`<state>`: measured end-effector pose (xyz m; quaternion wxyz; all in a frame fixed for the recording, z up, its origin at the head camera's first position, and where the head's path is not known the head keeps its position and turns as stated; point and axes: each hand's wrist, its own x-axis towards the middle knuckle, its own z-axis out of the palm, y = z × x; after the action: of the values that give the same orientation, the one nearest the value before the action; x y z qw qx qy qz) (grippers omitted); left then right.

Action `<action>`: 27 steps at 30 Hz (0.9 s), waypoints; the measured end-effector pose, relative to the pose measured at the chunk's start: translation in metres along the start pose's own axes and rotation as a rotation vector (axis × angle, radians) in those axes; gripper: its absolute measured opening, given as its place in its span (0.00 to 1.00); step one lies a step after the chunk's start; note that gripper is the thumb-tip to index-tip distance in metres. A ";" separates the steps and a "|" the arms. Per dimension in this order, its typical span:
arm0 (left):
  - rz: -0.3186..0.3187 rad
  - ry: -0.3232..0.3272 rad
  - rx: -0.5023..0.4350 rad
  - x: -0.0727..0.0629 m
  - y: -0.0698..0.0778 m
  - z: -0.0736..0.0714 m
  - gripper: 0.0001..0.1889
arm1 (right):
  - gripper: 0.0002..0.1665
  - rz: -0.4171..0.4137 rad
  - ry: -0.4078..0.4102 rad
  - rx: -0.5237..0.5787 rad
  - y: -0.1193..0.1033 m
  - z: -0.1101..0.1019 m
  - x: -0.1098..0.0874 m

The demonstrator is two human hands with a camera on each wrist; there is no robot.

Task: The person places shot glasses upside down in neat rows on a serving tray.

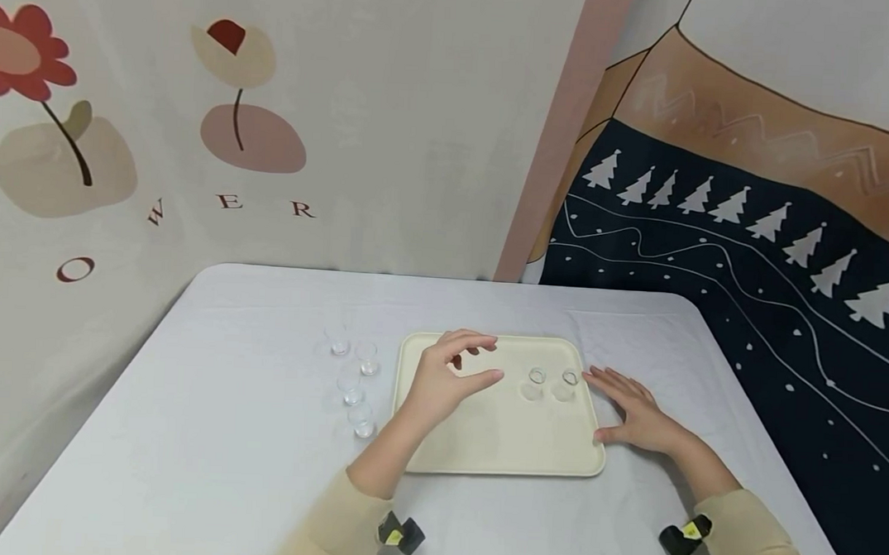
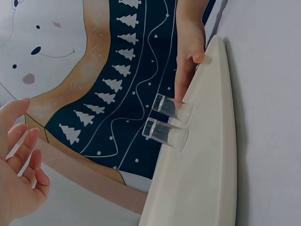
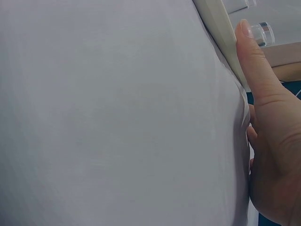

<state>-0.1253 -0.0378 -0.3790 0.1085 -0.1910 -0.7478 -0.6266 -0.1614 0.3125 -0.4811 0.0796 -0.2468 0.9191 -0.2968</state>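
My left hand [image 1: 442, 378] hovers over the left half of a cream tray [image 1: 504, 441], thumb and fingers spread apart with nothing between them. Toward the tray's right end stand two small clear glasses, one nearer the middle [image 1: 532, 386] and one by the right rim [image 1: 565, 387]. Both stand upright, side by side, in the left wrist view too. My right hand [image 1: 638, 420] rests at the tray's right edge, its fingers extended along the rim. In the right wrist view the thumb [image 3: 257, 66] lies against the tray's side.
Several more clear glasses [image 1: 364, 423] stand in a loose group on the white tablecloth [image 1: 222, 433], left of the tray. A patterned cloth with flowers [image 1: 254, 137] hangs behind the table, and a dark one with white trees [image 1: 714, 240] hangs at the right.
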 end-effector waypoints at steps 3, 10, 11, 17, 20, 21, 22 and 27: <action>0.008 0.007 0.008 -0.005 0.018 -0.009 0.18 | 0.58 0.011 -0.005 0.000 0.002 0.001 0.001; 0.031 0.016 0.033 -0.015 0.031 -0.028 0.17 | 0.58 0.019 -0.007 0.000 0.003 0.001 0.000; 0.034 0.016 0.037 -0.017 0.031 -0.031 0.17 | 0.58 0.020 -0.007 0.002 0.003 0.001 0.000; 0.077 0.029 0.061 -0.025 0.028 -0.051 0.18 | 0.58 0.026 -0.009 -0.003 0.002 0.000 0.000; 0.093 0.036 0.083 -0.029 0.026 -0.060 0.18 | 0.58 0.027 -0.010 -0.011 0.003 0.000 0.000; 0.097 0.037 0.094 -0.030 0.026 -0.063 0.18 | 0.58 0.027 -0.010 -0.010 0.003 0.000 0.000; 0.101 0.038 0.102 -0.032 0.025 -0.066 0.18 | 0.58 0.028 -0.010 -0.010 0.003 0.000 0.001; 0.115 0.043 0.144 -0.036 0.022 -0.080 0.18 | 0.58 0.025 -0.008 -0.004 0.002 0.000 0.001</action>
<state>-0.0900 -0.1187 -0.3583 0.1738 -0.2120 -0.7760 -0.5680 -0.1627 0.3132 -0.4826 0.0864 -0.2366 0.9224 -0.2927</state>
